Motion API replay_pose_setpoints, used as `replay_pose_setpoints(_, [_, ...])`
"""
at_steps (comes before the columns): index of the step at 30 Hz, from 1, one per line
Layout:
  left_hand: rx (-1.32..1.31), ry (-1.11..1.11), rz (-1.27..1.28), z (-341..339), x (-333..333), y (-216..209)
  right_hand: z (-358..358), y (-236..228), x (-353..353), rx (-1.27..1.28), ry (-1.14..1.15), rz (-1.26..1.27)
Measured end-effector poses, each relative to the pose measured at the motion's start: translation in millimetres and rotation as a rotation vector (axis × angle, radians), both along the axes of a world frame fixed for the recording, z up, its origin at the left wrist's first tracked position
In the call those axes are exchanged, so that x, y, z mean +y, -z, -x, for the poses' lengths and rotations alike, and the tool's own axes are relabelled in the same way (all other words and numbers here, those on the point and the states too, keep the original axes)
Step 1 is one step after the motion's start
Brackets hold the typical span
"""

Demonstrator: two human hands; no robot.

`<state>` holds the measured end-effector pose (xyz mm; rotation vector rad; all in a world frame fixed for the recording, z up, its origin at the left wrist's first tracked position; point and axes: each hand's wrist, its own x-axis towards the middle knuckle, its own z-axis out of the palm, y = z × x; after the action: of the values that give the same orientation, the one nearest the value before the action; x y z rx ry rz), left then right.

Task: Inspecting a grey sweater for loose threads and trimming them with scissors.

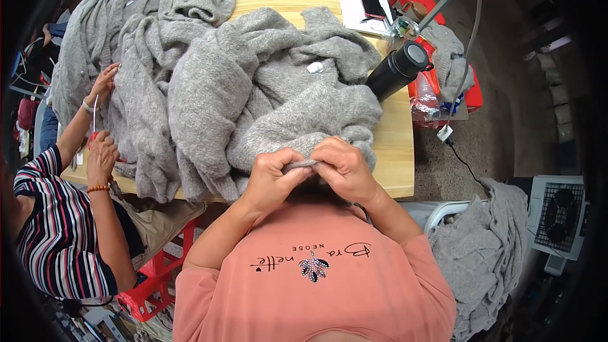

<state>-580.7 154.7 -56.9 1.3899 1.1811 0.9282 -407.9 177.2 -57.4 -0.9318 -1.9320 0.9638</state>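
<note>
Containers first. A red plastic crate [158, 278] sat at lower left of the frame, beside the co-worker's legs — contents not readable. Another red crate [472, 92] at upper right, past the table's far edge, held grey knitwear and some clear plastic wrapping. A black insulated flask [398, 68] lay tilted on the wooden table [396, 152], its cap pointing toward the upper right, its lower end against the pile. A clear cup [403, 28] stood just beyond it; contents could not be made out.

Hands. The left hand [273, 176] and right hand [345, 168] met at lower centre, both curled tightly shut, fingers pinching a folded edge of the grey knitted garment [304, 120] between them. Knuckles nearly touched; thumbs were pressed into the fabric.

The garment: fuzzy, light grey, thick knit, heaped in rumpled folds across most of the table from upper left to centre, its near edge drooping over the table's front. A small white tag [315, 67] showed on it at upper centre.

At left, a co-worker in a striped shirt [57, 240] had both hands on the pile's left side. A white paper with a dark phone [372, 5] on it lay at top right of the table. More grey knitwear [481, 247] was piled at lower right.
</note>
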Motion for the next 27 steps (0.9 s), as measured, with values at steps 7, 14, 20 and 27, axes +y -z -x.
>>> replay_pose_setpoints(7, [-0.145, 0.075, 0.129, -4, 3, 5, 6, 3, -5, -0.037, 0.014, -0.14])
replay_pose_setpoints(14, [-0.571, -0.039, 0.341, 12, 15, 4, -22, 6, -33, -0.04, 0.446, -0.411])
replay_pose_setpoints(20, [-0.653, -0.083, 0.398, 6, 16, 2, -31, 56, -40, -0.248, 0.481, -0.267])
replay_pose_setpoints(27, [-0.778, -0.08, 0.389, 19, 19, -8, -60, 66, -34, 0.699, 0.573, 0.587])
